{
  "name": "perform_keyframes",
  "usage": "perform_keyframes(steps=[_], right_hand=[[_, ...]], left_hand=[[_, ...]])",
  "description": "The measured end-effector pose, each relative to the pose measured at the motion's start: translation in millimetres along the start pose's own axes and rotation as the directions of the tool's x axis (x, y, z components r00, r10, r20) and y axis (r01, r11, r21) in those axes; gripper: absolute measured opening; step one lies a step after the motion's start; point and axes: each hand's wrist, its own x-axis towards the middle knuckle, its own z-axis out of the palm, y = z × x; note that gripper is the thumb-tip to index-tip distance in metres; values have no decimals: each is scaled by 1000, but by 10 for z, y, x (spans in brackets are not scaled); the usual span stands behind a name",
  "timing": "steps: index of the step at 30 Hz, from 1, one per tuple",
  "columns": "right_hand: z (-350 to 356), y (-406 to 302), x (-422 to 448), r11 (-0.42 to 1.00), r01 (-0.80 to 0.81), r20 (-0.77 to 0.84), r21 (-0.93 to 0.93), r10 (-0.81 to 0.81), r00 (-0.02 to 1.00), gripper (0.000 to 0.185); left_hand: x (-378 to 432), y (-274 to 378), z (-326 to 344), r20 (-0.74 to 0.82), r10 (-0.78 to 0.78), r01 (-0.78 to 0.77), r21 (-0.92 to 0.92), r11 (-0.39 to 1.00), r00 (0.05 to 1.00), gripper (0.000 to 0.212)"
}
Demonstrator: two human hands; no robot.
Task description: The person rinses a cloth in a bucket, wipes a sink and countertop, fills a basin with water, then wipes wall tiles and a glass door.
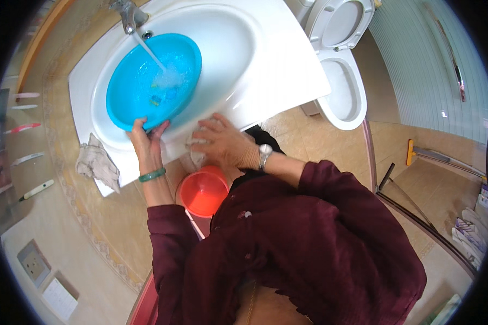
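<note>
A blue plastic basin (pixel 122 87) sits tilted in the white washbasin (pixel 227 44), with water in it. From the chrome faucet (pixel 129 18) a stream runs into the basin and froths. Small blue and yellow marks or objects show at its bottom; I cannot tell which. My left hand (pixel 144 138), below a green bangle, grips the basin's near rim. My right hand (pixel 227 144), with a wristwatch (pixel 265 151), is at the washbasin's front edge, fingers spread. A pale, blurred thing (pixel 196 148), perhaps a cloth, shows at its fingers; whether it is held is unclear.
A grey cloth (pixel 96 162) drapes over the counter's left corner. Below the washbasin's front edge stands a red bucket (pixel 203 193). A toilet (pixel 341 89) with its lid raised is at the right. A squeegee (pixel 410 152) lies beyond a low sill (pixel 406 211).
</note>
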Motion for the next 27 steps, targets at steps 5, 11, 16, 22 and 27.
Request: perform_keyframes(steps=[5,11,16,22,27], right_hand=[[-640,605,-284,965,-234,-169,-122,212,962,39],[-791,1027,-584,834,-460,-413,-305,319,853,42],[-18,70,157,989,-147,-58,-23,146,988,42],[116,-92,261,989,15,51,149,-22,998,39],[-447,552,-103,941,-264,-243,213,313,918,35]], left_hand=[[24,-28,-157,45,75,-76,-1,997,996,65],[-136,37,18,23,80,-80,-6,997,997,69],[-52,-5,3,56,87,-84,-53,995,995,73],[-40,-16,-42,10,38,-36,-122,992,999,73],[-145,51,10,-10,42,-43,-125,991,999,72]])
